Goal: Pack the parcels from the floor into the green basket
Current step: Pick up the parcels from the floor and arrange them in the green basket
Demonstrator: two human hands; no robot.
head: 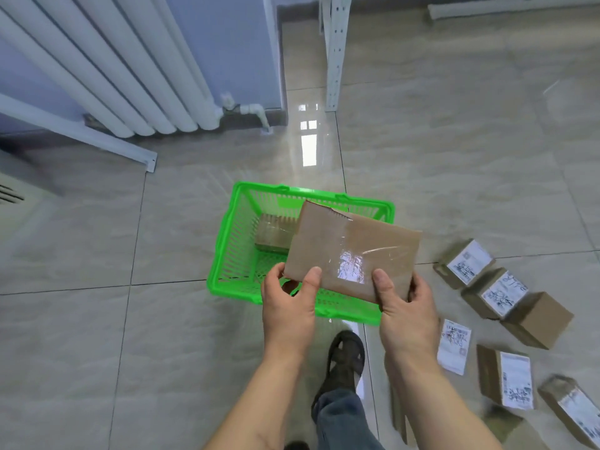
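1. Denim-blue trouser leg (341, 420) and a dark strapped sandal (345, 358) show lowest in the view, standing on the glossy beige tiled floor (97, 319).
2. Both bare hands hold one flat brown cardboard parcel sealed with clear tape (354, 251) by its near edge: the left hand (289, 306) pinches the near left corner, thumb on top and fingers curled beneath; the right hand (406, 313) clamps the near right corner the same way.
3. That parcel hangs tilted in the air above the bright green slatted plastic basket (227, 254), covering its right half.
4. Inside the basket, against the far wall, lies a smaller taped brown box (276, 233).
5. Right of the basket, several brown cardboard boxes with white printed labels (500, 297) lie scattered on the floor, some touching.
6. Farther off stand a white column radiator (130, 76) on the left and a white perforated metal post (334, 53) near the middle.
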